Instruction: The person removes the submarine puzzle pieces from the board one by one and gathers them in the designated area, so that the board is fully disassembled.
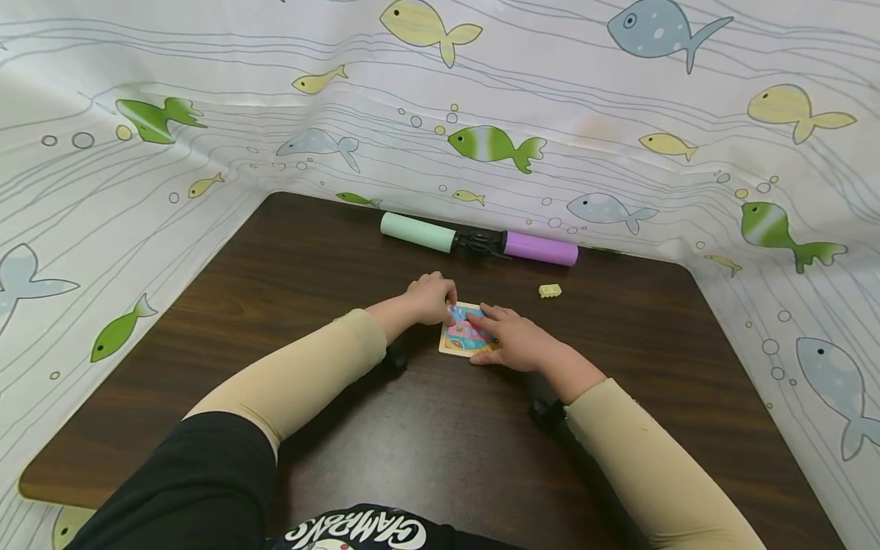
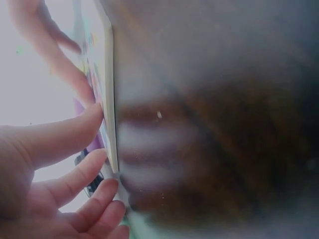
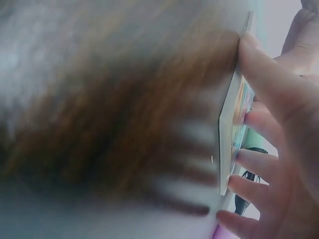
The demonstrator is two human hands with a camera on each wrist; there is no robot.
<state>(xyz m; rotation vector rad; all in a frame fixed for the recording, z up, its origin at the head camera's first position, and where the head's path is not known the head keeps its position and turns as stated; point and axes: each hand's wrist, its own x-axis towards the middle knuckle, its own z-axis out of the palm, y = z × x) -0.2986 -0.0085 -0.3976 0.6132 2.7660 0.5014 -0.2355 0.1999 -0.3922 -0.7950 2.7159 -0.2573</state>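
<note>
Stylised white lettering (image 1: 357,528), hard to read, on black shirt (image 1: 450,539); left hand (image 1: 430,299) relaxed, touching thin, square, pale-edged picture board (image 1: 459,336) on wood-grain tabletop (image 1: 406,466); right hand (image 1: 519,342) spread across its right side, ungripping; yellow studded brick (image 1: 550,291) beyond.

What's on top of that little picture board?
The right hand lies partly over the picture board, and fingertips of the left hand overlap its far left corner. Between them, pink and blue artwork shows; whatever the hands cover can't be seen.
</note>
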